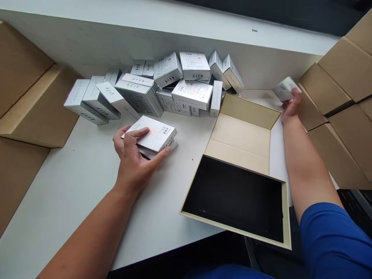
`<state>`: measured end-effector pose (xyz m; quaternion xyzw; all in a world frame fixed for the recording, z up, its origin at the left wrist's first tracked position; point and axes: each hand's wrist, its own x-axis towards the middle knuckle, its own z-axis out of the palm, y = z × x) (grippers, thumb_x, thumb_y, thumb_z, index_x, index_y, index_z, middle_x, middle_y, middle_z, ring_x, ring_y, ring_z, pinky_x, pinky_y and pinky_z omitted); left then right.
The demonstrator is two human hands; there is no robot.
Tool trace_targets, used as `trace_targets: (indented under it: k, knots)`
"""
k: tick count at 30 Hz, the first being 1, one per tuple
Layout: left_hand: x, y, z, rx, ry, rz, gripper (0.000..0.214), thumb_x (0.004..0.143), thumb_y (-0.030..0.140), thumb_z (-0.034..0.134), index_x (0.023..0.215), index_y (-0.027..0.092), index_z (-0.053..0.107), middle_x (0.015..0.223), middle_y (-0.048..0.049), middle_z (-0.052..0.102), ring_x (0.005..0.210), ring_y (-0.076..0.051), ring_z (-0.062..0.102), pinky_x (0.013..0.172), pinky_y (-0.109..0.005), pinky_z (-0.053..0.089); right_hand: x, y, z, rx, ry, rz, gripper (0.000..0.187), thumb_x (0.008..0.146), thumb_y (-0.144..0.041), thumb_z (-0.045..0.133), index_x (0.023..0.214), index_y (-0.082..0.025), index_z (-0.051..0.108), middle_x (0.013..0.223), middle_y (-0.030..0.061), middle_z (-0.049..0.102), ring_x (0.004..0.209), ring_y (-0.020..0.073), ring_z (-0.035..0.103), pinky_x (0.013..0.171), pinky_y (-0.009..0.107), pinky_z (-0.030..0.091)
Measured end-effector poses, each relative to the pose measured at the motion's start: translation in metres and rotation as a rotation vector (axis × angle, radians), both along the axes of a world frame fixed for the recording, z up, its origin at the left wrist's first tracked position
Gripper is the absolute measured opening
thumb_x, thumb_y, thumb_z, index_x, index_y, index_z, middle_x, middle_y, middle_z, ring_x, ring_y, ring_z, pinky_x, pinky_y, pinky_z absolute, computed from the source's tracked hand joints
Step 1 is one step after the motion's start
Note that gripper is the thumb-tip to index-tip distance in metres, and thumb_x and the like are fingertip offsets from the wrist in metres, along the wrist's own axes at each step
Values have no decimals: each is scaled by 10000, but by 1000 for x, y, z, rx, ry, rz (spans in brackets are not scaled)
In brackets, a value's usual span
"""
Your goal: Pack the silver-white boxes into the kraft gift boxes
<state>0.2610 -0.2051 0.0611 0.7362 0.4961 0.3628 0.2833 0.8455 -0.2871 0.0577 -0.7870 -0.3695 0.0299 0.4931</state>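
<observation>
My left hand (132, 155) is closed around a white printed carton (154, 133), which lies on top of a second small carton (171, 147) at the middle of the table. Off to the far right, my right hand (292, 102) grips another small white carton (284, 89) by its right end, close to the brown boxes. Between my arms a large gift box (287, 217) stands with its beige lid (241, 135) folded back. Black lining (235, 197) covers its inside. The gift box's near edge juts past the table's front edge.
Several white and silver cartons (139, 97) are heaped along the back wall (101, 50). Brown cardboard boxes (334, 89) are stacked on the right. An open cardboard box (37, 108) stands at the left. The white table (81, 186) ends at the front.
</observation>
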Motion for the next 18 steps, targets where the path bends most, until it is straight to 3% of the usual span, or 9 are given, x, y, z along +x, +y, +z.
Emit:
trace_targets:
  k: [2,5,7,10,11,14,16,18]
  knots:
    - [2,-4,4,-16,41,19,734,728,447,861,1397,320,586,1734,-150,192,1694,-405,150,1363,-659,207,-18,-12,6,174,152,-60,1129,812,-879,-161,1495,-218,448,1430,214,615,1072,298,641,837,445,494]
    - [3,-10,9,-3,133,16,878,716,531,900,1514,368,572,1798,-144,63,1709,-500,-5,1331,-773,7,-67,-29,34,322,290,-65,1242,637,-1052,-95,1377,-346,609,1345,137,686,1073,337,652,799,467,513]
    - [4,-14,11,36,149,-2,991,688,589,924,1577,404,528,1817,-137,36,1702,-531,-84,1293,-800,-108,-108,-37,66,301,246,45,1168,625,-1093,24,1343,-398,627,1412,82,681,1120,343,643,780,463,518]
    - [5,-18,12,148,81,-19,1041,668,612,947,1591,435,501,1833,-112,79,1714,-501,-65,1318,-761,-99,-174,-42,124,452,241,300,820,777,-941,389,1319,-369,619,1451,62,666,1155,292,652,691,379,496]
    - [5,-18,13,195,51,-27,1044,666,606,954,1589,425,500,1829,-119,123,1719,-488,-24,1333,-741,-82,-195,-41,141,416,272,418,777,805,-907,435,1295,-337,631,1397,77,684,1109,273,665,670,358,491]
    - [7,-17,14,314,-50,-106,1060,663,604,961,1582,357,494,1763,-160,336,1696,-457,186,1374,-683,25,-254,-33,174,-18,418,681,883,791,-1005,399,1137,-245,686,1062,111,741,846,237,659,679,370,543]
    - [7,-16,16,337,-140,-220,1048,699,636,926,1586,303,478,1670,-175,487,1618,-429,370,1373,-636,177,-290,-25,178,-285,491,760,974,738,-1092,348,1033,-233,699,872,97,723,723,230,629,664,403,573]
    - [7,-16,19,324,-249,-342,972,766,687,855,1561,254,502,1557,-175,606,1496,-395,528,1320,-578,339,-322,-17,173,-434,522,847,998,711,-1126,348,983,-236,710,774,82,712,654,229,614,623,419,583]
